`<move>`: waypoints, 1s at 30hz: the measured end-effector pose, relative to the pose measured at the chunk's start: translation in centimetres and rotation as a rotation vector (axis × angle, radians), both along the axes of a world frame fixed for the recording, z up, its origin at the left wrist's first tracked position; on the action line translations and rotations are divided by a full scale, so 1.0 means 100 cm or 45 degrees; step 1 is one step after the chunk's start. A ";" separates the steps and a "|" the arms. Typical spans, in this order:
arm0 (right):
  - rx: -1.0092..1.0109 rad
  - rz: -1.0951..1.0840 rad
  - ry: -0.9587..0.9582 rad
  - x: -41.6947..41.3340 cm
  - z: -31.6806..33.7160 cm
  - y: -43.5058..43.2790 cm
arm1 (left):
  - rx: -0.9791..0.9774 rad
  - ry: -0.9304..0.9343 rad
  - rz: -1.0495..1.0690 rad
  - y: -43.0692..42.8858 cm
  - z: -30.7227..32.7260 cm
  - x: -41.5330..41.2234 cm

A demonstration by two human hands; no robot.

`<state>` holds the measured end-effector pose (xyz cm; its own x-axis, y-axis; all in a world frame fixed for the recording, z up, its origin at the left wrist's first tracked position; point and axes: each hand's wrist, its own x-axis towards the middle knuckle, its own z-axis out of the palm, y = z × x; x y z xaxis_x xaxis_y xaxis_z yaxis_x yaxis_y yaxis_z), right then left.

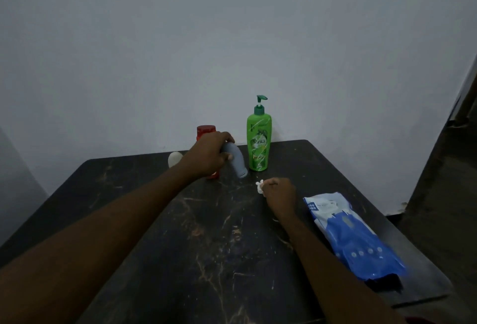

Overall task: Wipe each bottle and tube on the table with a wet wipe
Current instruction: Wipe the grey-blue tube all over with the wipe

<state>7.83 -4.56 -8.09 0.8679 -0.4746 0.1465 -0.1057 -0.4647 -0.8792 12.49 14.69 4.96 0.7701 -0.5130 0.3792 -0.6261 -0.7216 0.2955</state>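
My left hand (210,154) grips the upper end of a grey tube (236,159), which stands tilted with its cap on the dark table (180,233). Just behind that hand a red bottle (206,131) is partly hidden. A green pump bottle (259,143) stands upright to the right of the tube, near the table's far edge. A small white container (175,159) peeks out left of my left forearm. My right hand (280,193) is curled round a crumpled white wet wipe (259,187), a short way in front of the green bottle.
A blue and white wet wipe pack (351,233) lies flat on the right side of the table, with something black (384,282) at its near end. A plain wall stands directly behind the table. The table's right edge drops off beside a dark floor.
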 end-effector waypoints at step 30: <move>0.023 0.013 -0.128 0.018 -0.012 -0.009 | 0.410 0.044 0.252 -0.068 -0.039 0.106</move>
